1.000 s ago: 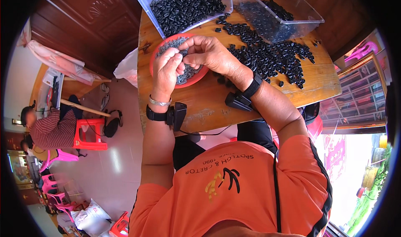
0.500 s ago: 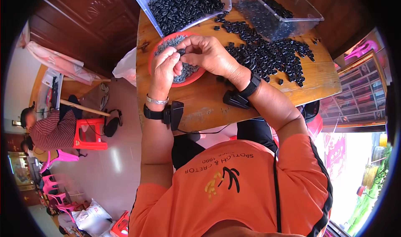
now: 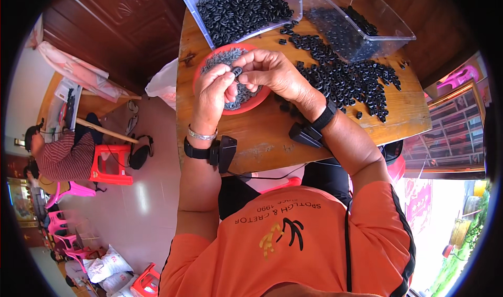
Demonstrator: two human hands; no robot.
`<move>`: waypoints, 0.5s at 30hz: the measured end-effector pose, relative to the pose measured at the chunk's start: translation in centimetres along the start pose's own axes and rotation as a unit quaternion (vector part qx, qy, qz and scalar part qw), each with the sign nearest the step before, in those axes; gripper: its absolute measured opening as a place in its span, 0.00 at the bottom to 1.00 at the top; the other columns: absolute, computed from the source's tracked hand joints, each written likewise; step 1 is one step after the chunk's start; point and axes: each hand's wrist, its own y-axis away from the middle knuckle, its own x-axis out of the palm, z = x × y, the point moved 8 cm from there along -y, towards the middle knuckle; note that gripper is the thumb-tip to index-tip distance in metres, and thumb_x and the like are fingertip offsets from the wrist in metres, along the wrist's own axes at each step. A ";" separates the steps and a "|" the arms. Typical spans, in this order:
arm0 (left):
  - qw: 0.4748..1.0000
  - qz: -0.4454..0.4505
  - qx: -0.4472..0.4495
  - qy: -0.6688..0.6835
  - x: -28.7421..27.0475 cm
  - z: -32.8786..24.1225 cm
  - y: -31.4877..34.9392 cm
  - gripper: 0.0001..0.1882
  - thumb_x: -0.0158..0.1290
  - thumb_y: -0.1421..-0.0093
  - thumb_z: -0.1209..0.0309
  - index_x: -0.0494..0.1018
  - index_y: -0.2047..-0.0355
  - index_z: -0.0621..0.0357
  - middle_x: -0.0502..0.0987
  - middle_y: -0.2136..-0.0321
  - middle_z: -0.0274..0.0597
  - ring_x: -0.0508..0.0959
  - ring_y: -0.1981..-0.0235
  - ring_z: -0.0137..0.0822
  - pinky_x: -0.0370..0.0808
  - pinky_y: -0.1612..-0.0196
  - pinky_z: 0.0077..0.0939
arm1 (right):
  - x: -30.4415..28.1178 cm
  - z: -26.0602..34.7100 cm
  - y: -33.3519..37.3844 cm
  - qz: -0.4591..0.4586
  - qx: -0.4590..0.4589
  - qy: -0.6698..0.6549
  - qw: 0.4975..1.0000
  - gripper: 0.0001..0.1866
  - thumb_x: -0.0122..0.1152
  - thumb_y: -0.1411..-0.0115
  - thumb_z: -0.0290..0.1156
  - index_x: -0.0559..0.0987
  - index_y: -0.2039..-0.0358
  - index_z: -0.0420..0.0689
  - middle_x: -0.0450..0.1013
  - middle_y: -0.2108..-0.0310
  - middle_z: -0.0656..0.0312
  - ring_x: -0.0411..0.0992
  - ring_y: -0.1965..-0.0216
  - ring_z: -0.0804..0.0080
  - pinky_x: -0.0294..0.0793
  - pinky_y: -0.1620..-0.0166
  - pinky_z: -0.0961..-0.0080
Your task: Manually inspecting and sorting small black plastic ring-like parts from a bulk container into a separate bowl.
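Note:
Between my fingertips is a small black oval piece (image 3: 237,71) with openings in its face. My left hand (image 3: 213,91) pinches it with thumb and forefinger. The thumb and bent forefinger of my right hand (image 3: 271,76) close on its other side; whether they also hold something tiny I cannot make out. Both hands are over a red bowl (image 3: 266,96) of small grey metal-looking bits, partly hidden by my fingers. A heap of like black pieces (image 3: 348,79) lies on the wooden table (image 3: 251,147), right of my right hand.
At the back, a clear bin (image 3: 207,29) full of black pieces tilts toward the bowl. A second clear bin (image 3: 387,45) stands back right. A white bag (image 3: 163,85) hangs left of the table. A person (image 3: 60,155) sits farther left by a red stool (image 3: 112,164).
The black piece has turned between my fingers, so more of its face shows. My right fingers have shifted slightly around it. The whole view has moved a little.

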 end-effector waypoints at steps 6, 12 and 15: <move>0.999 -0.031 -0.021 0.024 0.2 0.1 0.1 0.12 0.45 0.41 0.68 0.68 0.79 0.60 0.68 0.85 0.32 0.65 0.86 0.20 0.62 0.83 0.13 | 0.0 -0.6 -0.2 0.013 0.010 0.004 1.000 0.15 0.59 0.45 0.19 0.75 0.55 0.39 0.74 0.73 0.66 0.70 0.74 0.84 0.71 0.69 0.86; 0.999 -0.048 -0.013 0.005 -0.2 0.0 0.0 0.11 0.45 0.42 0.70 0.68 0.80 0.59 0.67 0.86 0.32 0.64 0.86 0.20 0.62 0.82 0.14 | -0.2 -0.9 -0.3 0.006 0.015 0.019 1.000 0.16 0.58 0.44 0.20 0.74 0.54 0.39 0.73 0.74 0.66 0.70 0.74 0.83 0.71 0.69 0.86; 0.999 -0.052 -0.017 -0.002 0.1 -0.1 0.1 0.10 0.45 0.41 0.70 0.68 0.78 0.60 0.66 0.86 0.31 0.64 0.85 0.20 0.62 0.82 0.14 | -0.3 -0.9 -0.2 0.004 0.011 0.013 1.000 0.15 0.58 0.45 0.20 0.74 0.55 0.39 0.73 0.74 0.66 0.70 0.74 0.84 0.71 0.69 0.86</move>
